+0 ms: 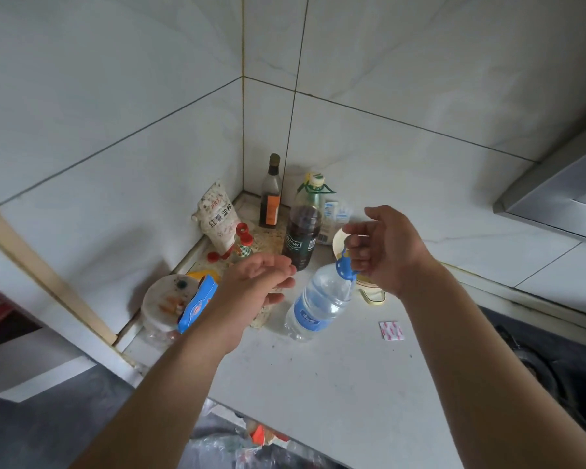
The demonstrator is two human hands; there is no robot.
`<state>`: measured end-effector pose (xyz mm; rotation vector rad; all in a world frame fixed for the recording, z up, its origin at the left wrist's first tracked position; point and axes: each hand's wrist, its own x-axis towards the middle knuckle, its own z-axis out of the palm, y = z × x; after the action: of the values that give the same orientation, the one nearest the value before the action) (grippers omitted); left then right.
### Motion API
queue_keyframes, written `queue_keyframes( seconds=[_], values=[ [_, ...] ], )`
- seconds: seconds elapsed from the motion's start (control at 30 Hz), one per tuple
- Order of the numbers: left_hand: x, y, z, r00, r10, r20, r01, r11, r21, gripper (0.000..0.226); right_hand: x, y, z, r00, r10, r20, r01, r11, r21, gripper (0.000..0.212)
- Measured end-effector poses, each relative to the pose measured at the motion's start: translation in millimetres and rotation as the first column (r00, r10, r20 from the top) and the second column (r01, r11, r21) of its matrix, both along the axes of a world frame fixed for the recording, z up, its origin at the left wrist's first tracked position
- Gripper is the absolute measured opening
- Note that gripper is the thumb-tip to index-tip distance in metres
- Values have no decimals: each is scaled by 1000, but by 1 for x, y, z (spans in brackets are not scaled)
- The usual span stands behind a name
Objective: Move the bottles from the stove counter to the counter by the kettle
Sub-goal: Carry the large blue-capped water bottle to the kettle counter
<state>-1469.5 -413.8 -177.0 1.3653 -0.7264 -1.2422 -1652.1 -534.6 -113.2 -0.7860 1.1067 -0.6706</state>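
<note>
Pinching blue cap (344, 267) of the tilted water bottle (318, 299) with right hand (383, 252); left hand (261, 286) loosely curled, empty, at its 9 o'clock. Over stove counter (335, 384), dark bottle (301, 231) at 12 o'clock.

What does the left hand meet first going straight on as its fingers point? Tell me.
Probably the dark bottle, just beyond the fingers of the left hand; depth is unclear.

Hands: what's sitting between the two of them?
In the head view, the water bottle, its blue cap in the right hand; the left hand hovers beside it. A dark bottle stands just behind.
</note>
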Motion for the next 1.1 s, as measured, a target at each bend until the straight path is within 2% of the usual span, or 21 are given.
queue_keyframes(
  seconds=[0.13,0.5,0.67,0.77,0.83,0.93,1.03,1.1],
  values=[
    [-1,3,4,999,-31,-16,30,999,-33,11,-11,30,-2,985,-55,164,43,996,79,43],
    [-31,6,7,959,-276,-61,270,958,-95,15,-50,114,24,942,-231,244,225,973,51,56],
    [-73,14,8,882,-466,-76,457,882,-115,11,-83,162,32,909,-354,219,357,934,27,57],
    [-99,24,11,822,-565,-66,555,822,-128,37,-102,191,40,886,-417,205,426,905,-3,55],
    [-116,32,14,785,-618,-45,608,782,-136,45,-115,210,44,869,-449,208,462,887,-12,56],
    [-144,47,21,737,-676,-18,667,731,-142,40,-137,242,49,844,-498,201,514,857,-36,57],
    [-179,71,28,675,-737,13,730,667,-149,50,-164,283,54,803,-565,189,583,811,-51,58],
    [-205,93,32,625,-780,28,774,615,-151,39,-184,315,55,769,-606,204,626,778,-51,59]
  ],
)
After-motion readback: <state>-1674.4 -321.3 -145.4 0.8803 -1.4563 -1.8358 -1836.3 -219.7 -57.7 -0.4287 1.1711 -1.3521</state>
